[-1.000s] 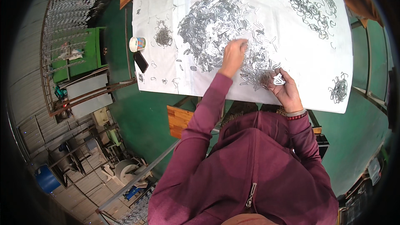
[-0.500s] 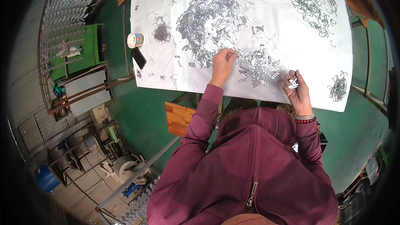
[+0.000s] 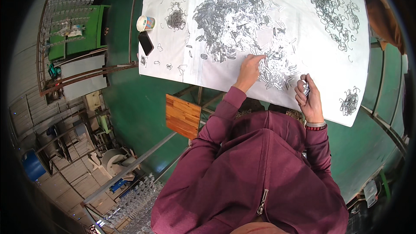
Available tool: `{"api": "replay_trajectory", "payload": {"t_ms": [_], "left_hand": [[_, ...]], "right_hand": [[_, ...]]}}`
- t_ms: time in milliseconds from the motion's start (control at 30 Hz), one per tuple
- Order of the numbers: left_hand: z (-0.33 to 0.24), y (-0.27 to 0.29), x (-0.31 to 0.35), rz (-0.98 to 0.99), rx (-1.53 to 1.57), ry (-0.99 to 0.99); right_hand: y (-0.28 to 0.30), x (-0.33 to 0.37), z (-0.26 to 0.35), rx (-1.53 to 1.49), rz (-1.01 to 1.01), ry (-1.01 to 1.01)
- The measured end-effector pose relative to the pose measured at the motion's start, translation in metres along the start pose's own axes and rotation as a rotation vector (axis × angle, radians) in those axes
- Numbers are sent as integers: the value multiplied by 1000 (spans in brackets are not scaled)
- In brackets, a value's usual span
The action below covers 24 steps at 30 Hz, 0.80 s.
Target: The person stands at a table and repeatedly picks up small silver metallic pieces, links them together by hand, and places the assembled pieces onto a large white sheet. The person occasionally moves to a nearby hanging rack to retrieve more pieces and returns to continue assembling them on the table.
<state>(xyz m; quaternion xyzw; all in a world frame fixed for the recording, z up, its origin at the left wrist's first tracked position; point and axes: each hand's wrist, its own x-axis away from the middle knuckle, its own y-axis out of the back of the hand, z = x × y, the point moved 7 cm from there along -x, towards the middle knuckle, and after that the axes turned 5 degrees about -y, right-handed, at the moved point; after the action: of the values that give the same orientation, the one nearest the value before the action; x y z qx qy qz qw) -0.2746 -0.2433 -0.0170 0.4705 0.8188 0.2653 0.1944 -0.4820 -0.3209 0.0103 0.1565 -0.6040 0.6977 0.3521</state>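
On the white-covered table, my left hand [image 3: 250, 70] reaches to the near side of a big heap of small, long metal loops [image 3: 229, 21]. Its thumb and forefinger are pinched close together at the edge of a smaller pile of the same loops [image 3: 277, 67]; whatever is between the fingertips is too small to make out. Palm up near the table's front edge, my right hand [image 3: 310, 102] has its fingers curled around several shiny metal loops [image 3: 306, 88]. A bracelet and red beads circle that wrist.
Bent wire hooks [image 3: 331, 13] spread over the far right, with a small wire pile [image 3: 349, 102] at the near right corner. To the left are a dark wire tangle [image 3: 176, 18], a paper cup [image 3: 146, 23] and a black phone [image 3: 146, 43]. A wooden stool [image 3: 183, 115] stands below.
My left hand has moved right, from the big heap's edge to the smaller pile. The fingers of my right hand have curled further over the loops. The whole view has shifted slightly.
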Motion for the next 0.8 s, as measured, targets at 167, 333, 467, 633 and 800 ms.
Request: {"api": "replay_trajectory", "payload": {"t_ms": [167, 333, 467, 633, 800], "left_hand": [[7, 13, -30, -37, -214, 15], [9, -16, -50, 30, -457, -139], [13, -15, -54, 5, -418, -78], [-18, 6, -48, 71, 129, 157], [-73, 19, -37, 228, 301, 69]], "right_hand": [[3, 3, 0, 18, 13, 12], [-1, 4, -7, 1, -84, 22], [-2, 4, -12, 12, 20, 10], [0, -6, -17, -77, 12, 10], [-10, -26, -21, -154, -9, -28]]}}
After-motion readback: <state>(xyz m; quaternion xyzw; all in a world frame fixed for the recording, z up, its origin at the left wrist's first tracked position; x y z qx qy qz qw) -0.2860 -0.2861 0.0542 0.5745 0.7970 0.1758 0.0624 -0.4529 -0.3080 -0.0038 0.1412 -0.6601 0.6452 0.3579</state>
